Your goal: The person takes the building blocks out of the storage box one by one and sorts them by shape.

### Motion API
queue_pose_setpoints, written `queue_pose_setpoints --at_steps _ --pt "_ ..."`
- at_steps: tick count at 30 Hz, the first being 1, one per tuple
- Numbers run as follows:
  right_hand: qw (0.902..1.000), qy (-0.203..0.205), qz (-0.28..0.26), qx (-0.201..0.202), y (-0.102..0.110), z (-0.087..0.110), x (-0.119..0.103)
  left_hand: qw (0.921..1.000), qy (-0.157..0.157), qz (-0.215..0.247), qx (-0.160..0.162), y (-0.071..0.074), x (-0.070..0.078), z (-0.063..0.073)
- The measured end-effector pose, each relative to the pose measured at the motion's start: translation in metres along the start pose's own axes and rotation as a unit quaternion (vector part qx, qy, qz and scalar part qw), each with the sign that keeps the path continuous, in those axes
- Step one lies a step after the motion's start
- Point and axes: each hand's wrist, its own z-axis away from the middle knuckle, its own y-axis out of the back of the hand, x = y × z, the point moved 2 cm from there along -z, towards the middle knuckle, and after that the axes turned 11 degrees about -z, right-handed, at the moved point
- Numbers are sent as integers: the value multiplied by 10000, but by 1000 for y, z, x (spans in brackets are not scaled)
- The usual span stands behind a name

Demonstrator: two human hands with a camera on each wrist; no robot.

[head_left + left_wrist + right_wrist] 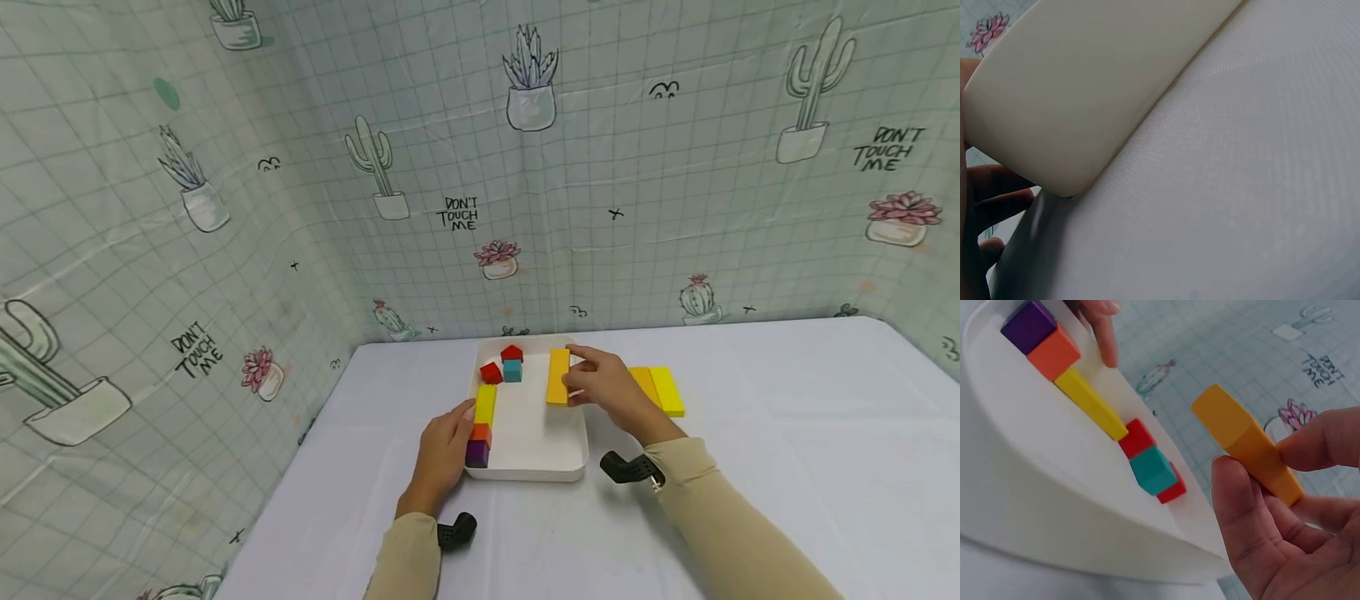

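Observation:
A shallow white tray lies on the table, and my left hand grips its left wall. Over the tray's right side, my right hand pinches an amber rectangular block between thumb and fingers; the right wrist view shows the block raised above the rim. Along the tray's left wall run a purple cube, an orange cube and a long yellow block. Beyond them sit a tilted red block, a teal cube and another red block.
Right of the tray, a bright yellow flat block lies against an amber one, partly behind my right hand. A white cloth covers the table. A printed fabric backdrop rises behind its far edge.

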Motion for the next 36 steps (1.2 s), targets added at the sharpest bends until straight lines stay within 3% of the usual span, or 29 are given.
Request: queue_pose_setpoints --at_steps 12,26,36 --pt "9999 105 -12 26 24 5 -2 10000 -26 -50 74 0 -1 0" --pt "9993 64 -149 325 51 12 -4 9999 -66 -30 88 -1 -1 0" --pt "9981 50 162 592 77 19 0 10000 27 40 82 -2 -1 1"
